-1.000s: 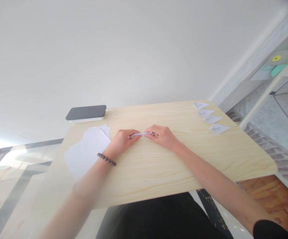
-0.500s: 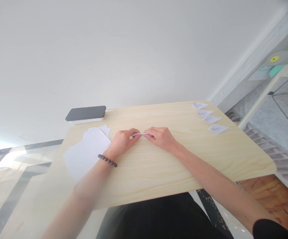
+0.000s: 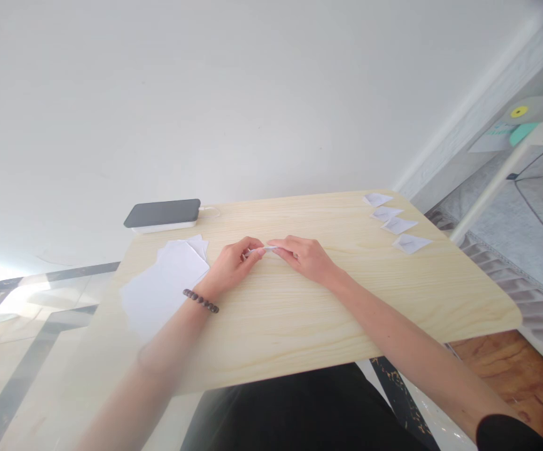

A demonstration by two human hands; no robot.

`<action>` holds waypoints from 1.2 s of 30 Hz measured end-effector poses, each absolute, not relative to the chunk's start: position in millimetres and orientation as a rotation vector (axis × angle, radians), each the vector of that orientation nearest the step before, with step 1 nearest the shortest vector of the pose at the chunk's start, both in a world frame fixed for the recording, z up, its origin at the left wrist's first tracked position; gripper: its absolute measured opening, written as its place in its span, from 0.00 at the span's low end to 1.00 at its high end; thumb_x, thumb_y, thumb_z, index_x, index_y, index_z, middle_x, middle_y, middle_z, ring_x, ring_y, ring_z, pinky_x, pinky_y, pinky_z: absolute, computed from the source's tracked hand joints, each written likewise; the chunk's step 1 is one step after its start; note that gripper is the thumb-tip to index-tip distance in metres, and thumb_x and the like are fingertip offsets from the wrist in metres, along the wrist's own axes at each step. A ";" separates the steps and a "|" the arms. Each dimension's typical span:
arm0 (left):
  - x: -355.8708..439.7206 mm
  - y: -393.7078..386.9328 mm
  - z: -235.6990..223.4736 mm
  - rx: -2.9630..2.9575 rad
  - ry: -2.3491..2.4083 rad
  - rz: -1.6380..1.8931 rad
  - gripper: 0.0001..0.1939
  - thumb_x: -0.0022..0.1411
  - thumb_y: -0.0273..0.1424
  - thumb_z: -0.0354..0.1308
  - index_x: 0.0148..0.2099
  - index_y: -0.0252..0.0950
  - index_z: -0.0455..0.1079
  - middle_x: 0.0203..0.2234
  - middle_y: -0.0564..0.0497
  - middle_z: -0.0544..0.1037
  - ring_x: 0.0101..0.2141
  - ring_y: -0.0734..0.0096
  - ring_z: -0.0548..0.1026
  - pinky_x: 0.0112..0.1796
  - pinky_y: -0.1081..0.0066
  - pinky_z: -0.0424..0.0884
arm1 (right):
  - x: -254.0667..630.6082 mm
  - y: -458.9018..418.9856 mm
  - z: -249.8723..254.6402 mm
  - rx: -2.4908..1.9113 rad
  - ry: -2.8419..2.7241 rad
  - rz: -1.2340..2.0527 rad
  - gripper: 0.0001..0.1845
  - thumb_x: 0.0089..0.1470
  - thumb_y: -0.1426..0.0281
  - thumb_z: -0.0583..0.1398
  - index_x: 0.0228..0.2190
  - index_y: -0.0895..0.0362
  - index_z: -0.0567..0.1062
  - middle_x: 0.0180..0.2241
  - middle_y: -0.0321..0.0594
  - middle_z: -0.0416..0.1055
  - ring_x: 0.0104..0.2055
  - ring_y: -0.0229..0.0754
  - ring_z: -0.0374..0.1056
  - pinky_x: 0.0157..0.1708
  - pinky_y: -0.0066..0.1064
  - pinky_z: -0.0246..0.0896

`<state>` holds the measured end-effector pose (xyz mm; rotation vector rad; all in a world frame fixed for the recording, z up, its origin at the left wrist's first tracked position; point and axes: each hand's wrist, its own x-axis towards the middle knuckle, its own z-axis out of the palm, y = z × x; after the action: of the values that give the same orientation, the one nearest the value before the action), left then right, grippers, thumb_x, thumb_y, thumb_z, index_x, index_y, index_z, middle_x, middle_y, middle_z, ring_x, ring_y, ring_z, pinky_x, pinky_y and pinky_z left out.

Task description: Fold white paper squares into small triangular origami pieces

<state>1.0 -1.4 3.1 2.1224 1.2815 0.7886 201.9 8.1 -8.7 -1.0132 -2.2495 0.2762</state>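
Observation:
Between my two hands, over the middle of the wooden table, is a small piece of folded white paper (image 3: 270, 248), seen nearly edge-on. My left hand (image 3: 238, 258) pinches its left end between thumb and fingers; a dark bead bracelet circles that wrist. My right hand (image 3: 305, 254) grips the right end, thumb below and fingers along the top. Most of the paper is hidden by the fingers. Left of my left hand lies a loose stack of white paper sheets (image 3: 163, 282).
Several folded white paper pieces (image 3: 411, 243) lie in a row at the table's right rear. A dark-screened phone (image 3: 163, 213) rests on a white block at the back left, with a white cable. The pale wooden table (image 3: 299, 332) meets a white wall (image 3: 252, 94) behind.
The paper in my hands has tilted and shows a little more surface. My fingers have shifted along it, with my right fingers now straighter. Everything else lies as before.

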 end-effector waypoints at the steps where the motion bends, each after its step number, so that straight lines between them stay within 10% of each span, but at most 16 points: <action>1: 0.6 -1.0 3.0 2.091 1.267 0.787 0.16 0.61 0.40 0.43 0.41 0.36 0.65 0.30 0.51 0.74 0.24 0.76 0.68 0.28 0.75 0.65 | 201.9 7.8 -8.1 -1.006 -2.253 0.286 0.16 0.57 0.64 0.49 0.44 0.52 0.70 0.32 0.37 0.71 0.28 0.33 0.64 0.30 0.24 0.56; 36: -2.4 5.9 -8.6 2.369 1.429 0.845 0.11 0.58 0.38 0.52 0.37 0.39 0.72 0.28 0.55 0.77 0.22 0.77 0.69 0.29 0.76 0.64 | 196.1 10.3 -15.8 -1.125 -2.237 0.240 0.13 0.55 0.63 0.51 0.31 0.55 0.73 0.31 0.36 0.69 0.29 0.33 0.64 0.29 0.24 0.53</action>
<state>-2.4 5.9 -8.6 2.3692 1.4289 0.8447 196.1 10.3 -15.8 -1.1248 -2.2370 0.2396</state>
